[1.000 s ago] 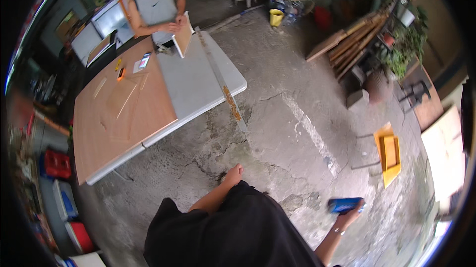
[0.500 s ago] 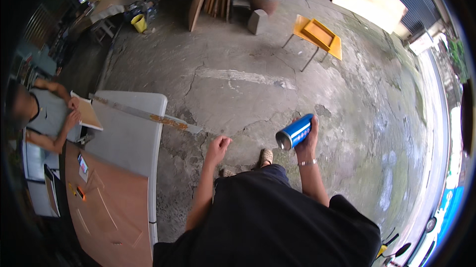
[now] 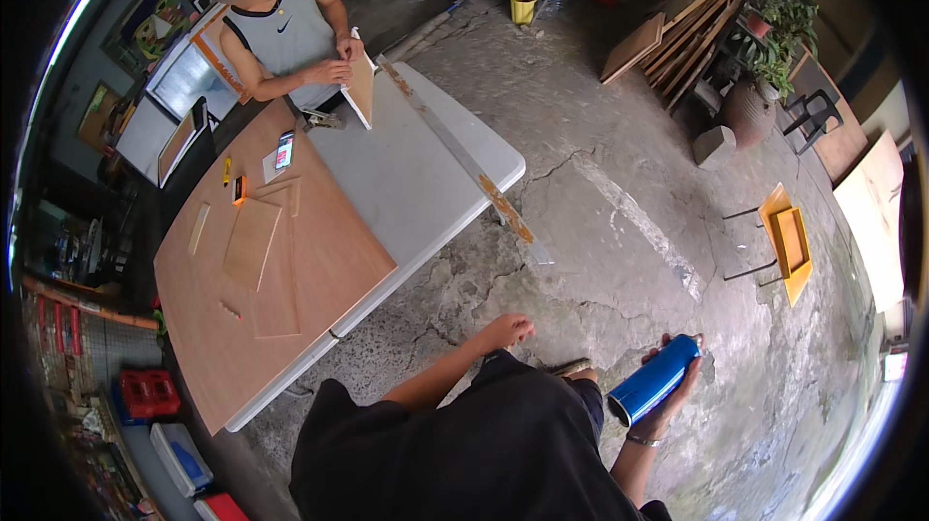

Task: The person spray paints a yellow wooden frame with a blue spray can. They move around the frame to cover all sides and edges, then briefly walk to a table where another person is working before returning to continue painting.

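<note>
My right hand [image 3: 672,399] is wrapped round a blue aerosol can [image 3: 654,382], held tilted over the floor with its base toward me. A metal bracelet [image 3: 644,440] is on that wrist. My left hand [image 3: 507,331] hangs in front of my body with its fingers curled closed, and nothing shows in it. It is near the edge of a white table [image 3: 455,148] but apart from it. At the table's far side a person [image 3: 290,37] in a grey sleeveless top grips a small light board [image 3: 360,95] with both hands.
A brown wooden sheet [image 3: 329,260] covers part of the table, carrying a phone [image 3: 284,149], an orange tape measure [image 3: 239,191] and thin wood pieces. A long metal straightedge [image 3: 455,148] juts past the table's edge. A yellow chair [image 3: 782,231] stands right on cracked concrete.
My view has swung left, so the table and the person now sit nearer the middle. The blue can stays in my right hand; my left hand remains curled.
</note>
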